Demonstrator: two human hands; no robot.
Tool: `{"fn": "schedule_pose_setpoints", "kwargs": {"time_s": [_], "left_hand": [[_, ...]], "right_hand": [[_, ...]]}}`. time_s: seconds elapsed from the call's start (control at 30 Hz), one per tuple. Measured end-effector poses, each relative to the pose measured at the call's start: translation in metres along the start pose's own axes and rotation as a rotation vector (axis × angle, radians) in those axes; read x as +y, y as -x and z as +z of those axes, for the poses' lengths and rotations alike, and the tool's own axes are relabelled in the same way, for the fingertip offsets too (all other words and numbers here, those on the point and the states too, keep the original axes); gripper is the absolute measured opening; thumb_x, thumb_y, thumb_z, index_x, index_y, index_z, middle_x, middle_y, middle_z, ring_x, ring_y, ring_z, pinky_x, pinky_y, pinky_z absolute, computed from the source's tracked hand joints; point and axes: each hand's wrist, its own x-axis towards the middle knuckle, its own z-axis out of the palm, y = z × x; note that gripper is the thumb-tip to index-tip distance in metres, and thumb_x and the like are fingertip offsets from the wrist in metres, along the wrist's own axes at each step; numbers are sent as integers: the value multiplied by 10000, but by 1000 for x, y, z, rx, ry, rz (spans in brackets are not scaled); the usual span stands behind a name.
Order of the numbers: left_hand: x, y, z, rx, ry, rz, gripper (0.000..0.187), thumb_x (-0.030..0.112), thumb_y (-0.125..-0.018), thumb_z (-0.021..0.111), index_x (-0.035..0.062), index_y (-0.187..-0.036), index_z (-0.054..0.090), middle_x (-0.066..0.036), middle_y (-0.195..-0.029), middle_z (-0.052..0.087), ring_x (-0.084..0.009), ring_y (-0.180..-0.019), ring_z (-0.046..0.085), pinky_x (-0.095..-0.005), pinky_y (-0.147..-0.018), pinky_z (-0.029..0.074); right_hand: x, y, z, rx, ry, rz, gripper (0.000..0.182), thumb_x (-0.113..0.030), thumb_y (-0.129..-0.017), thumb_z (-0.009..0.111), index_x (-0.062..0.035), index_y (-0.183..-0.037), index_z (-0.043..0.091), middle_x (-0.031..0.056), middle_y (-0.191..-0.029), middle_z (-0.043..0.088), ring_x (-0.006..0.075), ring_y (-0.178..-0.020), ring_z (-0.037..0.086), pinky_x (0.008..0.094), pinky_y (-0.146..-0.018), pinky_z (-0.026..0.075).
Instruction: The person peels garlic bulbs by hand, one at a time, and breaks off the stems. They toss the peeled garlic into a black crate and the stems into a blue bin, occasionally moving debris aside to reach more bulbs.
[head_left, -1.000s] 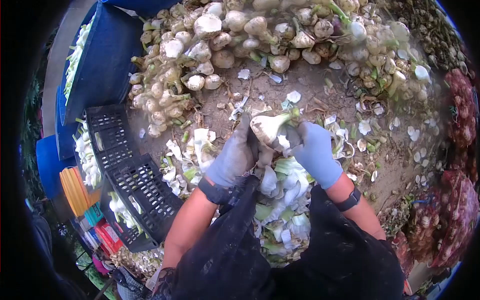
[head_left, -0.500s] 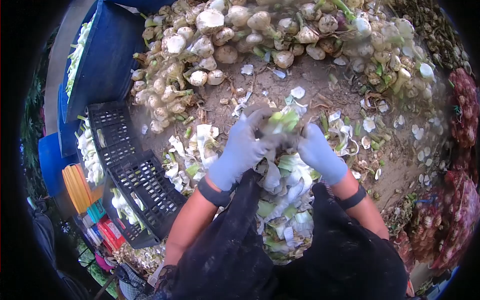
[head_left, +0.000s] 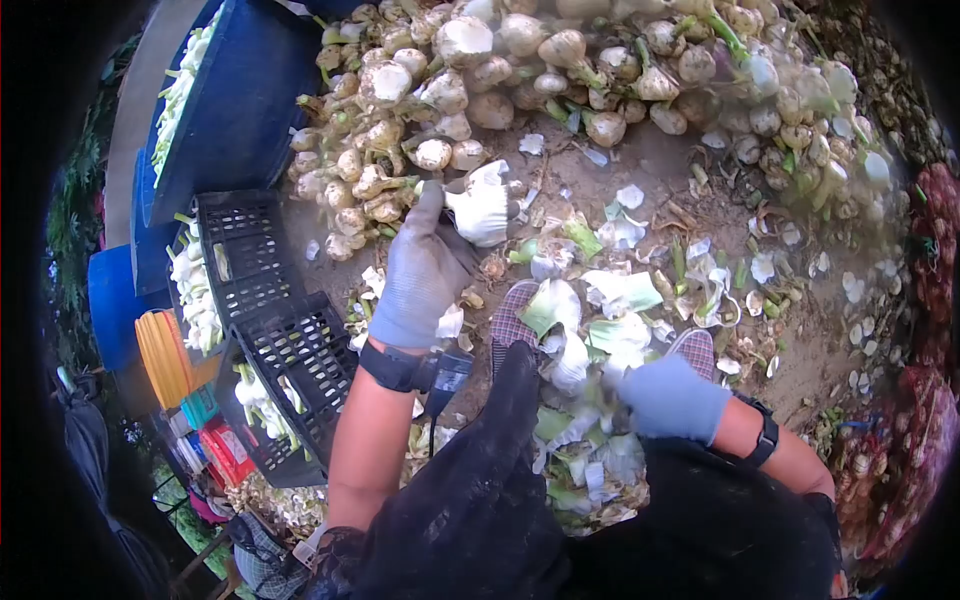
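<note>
My left hand (head_left: 415, 280), in a grey-white glove with darkened fingers, is closed on a white garlic bulb (head_left: 482, 207), its thumb along the near side and its other fingers partly hidden beneath. Dirt-streaked bulbs of the heap lie just beyond it. My right hand (head_left: 672, 400), gloved too, hangs low over the leafy garlic peelings (head_left: 590, 450) between my legs. Its fingers are smeared by motion and point down and away, so what they hold, if anything, does not show. Broad strips of white and green garlic skin (head_left: 620, 335) lie between the two hands.
A large heap of unpeeled garlic (head_left: 560, 60) curves across the far side. Black slotted crates (head_left: 290, 350) and a blue tub (head_left: 235, 95) with white bulbs stand at left. Red mesh sacks (head_left: 920, 450) line the right. My checked shoes (head_left: 512, 320) rest among scraps.
My hands, formerly close together around a blurred green-white piece, have parted. The left has moved left and holds a white bulb; the right has dropped lower. The view has shifted slightly.
</note>
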Motion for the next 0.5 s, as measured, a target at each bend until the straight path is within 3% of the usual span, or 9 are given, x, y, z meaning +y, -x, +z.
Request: {"fn": "schedule_pose_setpoints", "kwargs": {"time_s": [0.07, 0.1, 0.13, 0.2, 0.3, 0.33, 0.4, 0.47, 0.5], "left_hand": [[6, -3, 7, 23, 22, -46, 399, 324, -990, 398, -23, -1170, 479, -204, -1189, 561, -365, -1042, 590, -502, -892, 497], [3, -3, 13, 56, -65, -28, 551, 404, -980, 370, -78, -1238, 440, -208, -1208, 554, -340, -1056, 587, -464, -949, 458], [-1, -5, 17, 27, -65, -59, 519, 385, -984, 368, -69, -1220, 452, -207, -1206, 555, -338, -1047, 589, -460, -946, 459], [-10, -6, 27, -48, -97, -121, 454, 340, -994, 357, -59, -1176, 473, -205, -1214, 549, -329, -1057, 578, -458, -949, 450], [-25, -11, 29, 119, 70, -100, 352, 285, -994, 392, -32, -1107, 495, -207, -1137, 582, -315, -1012, 603, -465, -899, 493], [-20, -9, 29, 119, -51, -57, 456, 333, -992, 367, -55, -1210, 464, -205, -1203, 559, -323, -1098, 556, -456, -972, 434], [-7, -8, 14, 70, 30, -44, 456, 331, -990, 377, -52, -1223, 460, -204, -1215, 553, -322, -1106, 553, -459, -979, 429], [5, -14, -3, 97, 207, -11, 367, 310, -989, 401, -9, -1152, 483, -181, -1140, 587, -307, -1058, 583, -472, -928, 473], [15, -24, -14, 178, 225, 63, 371, 312, -991, 397, -5, -1165, 480, -172, -1162, 578, -303, -1066, 580, -473, -937, 469]], "right_hand": [[-12, -8, -30, 253, 144, 254, 545, -212, -695, 702, -112, -1201, 525, 159, -831, 635, 303, -780, 637, 411, -660, 498], [-17, -11, -48, 460, 154, 283, 655, -227, -708, 720, -131, -1299, 454, 128, -859, 621, 292, -778, 622, 395, -651, 485], [-8, -27, -56, 929, 60, 69, 625, -300, -747, 666, -111, -1302, 451, 117, -812, 598, 267, -676, 612, 389, -557, 466], [-12, -41, -86, 1099, 111, -54, 506, -229, -768, 633, -103, -1237, 492, 88, -798, 588, 274, -685, 600, 391, -560, 465], [8, -73, -90, 1079, 398, -174, 357, -185, -775, 606, -107, -1120, 557, 71, -834, 607, 285, -753, 612, 385, -593, 485], [14, -74, -89, 1030, 307, -100, 229, -155, -771, 588, -102, -994, 603, 81, -810, 628, 304, -741, 627, 401, -601, 498], [14, -70, -75, 754, 22, -11, 207, -131, -763, 576, -127, -963, 628, 99, -750, 633, 293, -700, 644, 423, -596, 505], [-23, -41, -61, 270, -129, -135, 220, -116, -761, 549, -149, -962, 632, 100, -746, 638, 286, -707, 653, 414, -623, 519], [-27, -34, -39, 173, -307, -404, 258, -116, -759, 544, -158, -996, 637, 96, -773, 642, 283, -747, 655, 395, -653, 521]]}}
